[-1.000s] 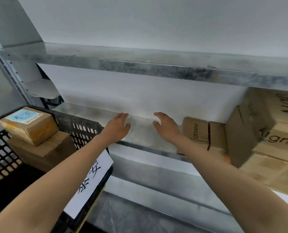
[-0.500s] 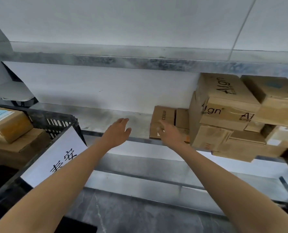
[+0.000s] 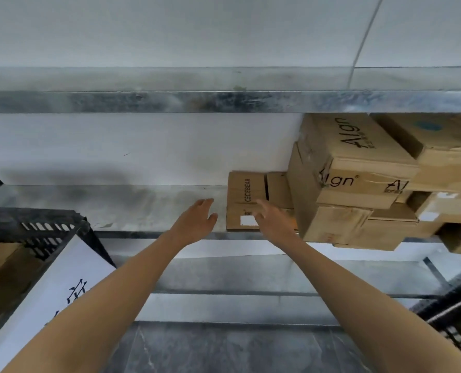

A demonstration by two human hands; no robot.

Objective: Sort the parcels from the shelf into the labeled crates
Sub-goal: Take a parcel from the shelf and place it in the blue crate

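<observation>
On the middle board of the grey galvanised metal shelf (image 3: 121, 208), close to the white wall, lies the flat brown cardboard parcel printed CECEBEAR (image 3: 247, 195), with a small white sticker on its front face. The right hand (image 3: 271, 220) covers the parcel's lower right corner. Its fingers are straight and slightly spread and hold nothing. Whether the fingertips touch the cardboard cannot be told. The left hand (image 3: 197, 219) hovers just beside the parcel's left edge, over bare metal, with fingers straight, thumb out, grasping nothing. A smaller brown box (image 3: 279, 189) sits just right of the parcel, partly hidden by a tilted stack of larger brown cardboard boxes marked Align (image 3: 358, 168). That stack is cut off by the right frame edge. At lower left a black slotted plastic crate (image 3: 51, 224) holds brown boxes, mostly out of frame. Its white paper label (image 3: 62, 286) bears dark characters, partly covered by the left forearm. A second black crate (image 3: 455, 321) shows only a corner at lower right.
</observation>
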